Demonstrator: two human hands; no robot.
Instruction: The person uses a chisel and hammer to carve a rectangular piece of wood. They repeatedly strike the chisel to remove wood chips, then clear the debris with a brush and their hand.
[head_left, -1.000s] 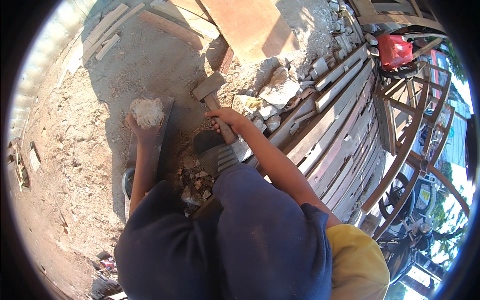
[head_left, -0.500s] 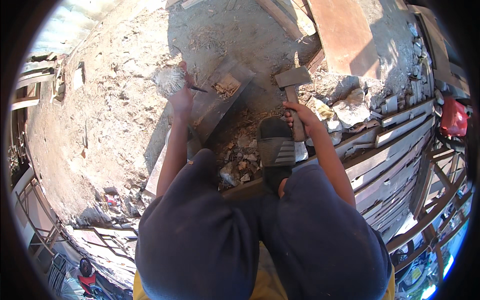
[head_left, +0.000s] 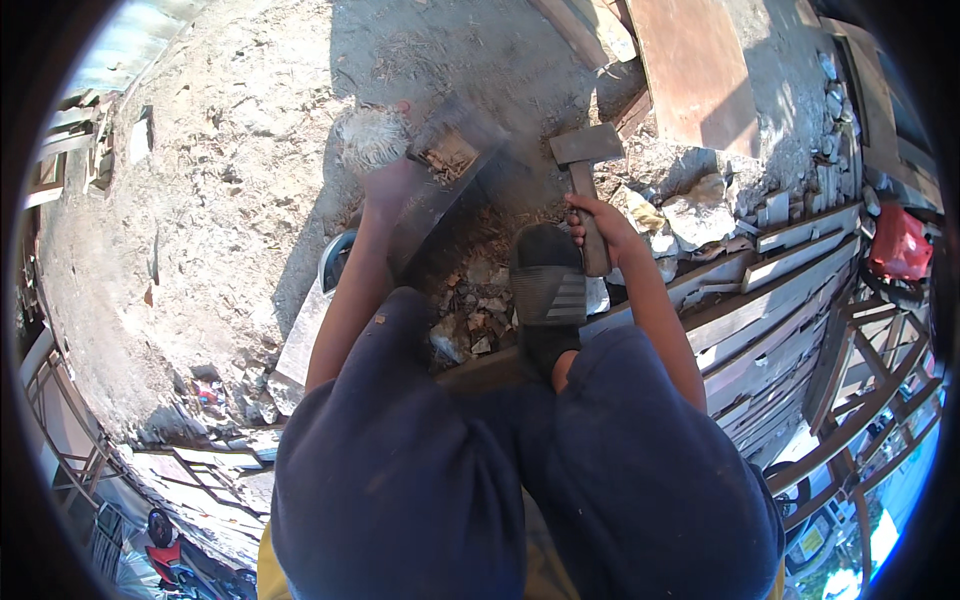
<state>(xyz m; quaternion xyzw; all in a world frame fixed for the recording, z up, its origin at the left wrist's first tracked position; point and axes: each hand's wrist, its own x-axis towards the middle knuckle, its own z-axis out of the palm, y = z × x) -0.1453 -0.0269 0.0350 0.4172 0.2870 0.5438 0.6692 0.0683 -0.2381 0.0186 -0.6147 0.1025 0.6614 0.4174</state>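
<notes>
My right hand (head_left: 610, 235) is closed round the handle of a wooden mallet (head_left: 587, 150), its block head pointing away from me. My left hand (head_left: 392, 187) is smeared by motion at the left edge of a dark wooden block (head_left: 450, 195); its fingers cannot be made out. Pale wood chips (head_left: 450, 153) lie in a recess of that block. Just beyond the left hand, a whitish, streaky round thing (head_left: 370, 138) is too blurred to name. My foot in a black slide sandal (head_left: 548, 285) rests between the block and the mallet handle.
Stones and wood scraps (head_left: 480, 310) lie in front of my knees. Rocks (head_left: 700, 215) and stacked planks (head_left: 780, 300) line the right side. A brown board (head_left: 695, 70) lies at the far right. A curved bluish rim (head_left: 335, 262) shows beside my left forearm.
My left hand has moved a little right and away from me, and the whitish thing has shifted with it. The dark pointed tool by that hand no longer shows. The mallet stays nearly still.
</notes>
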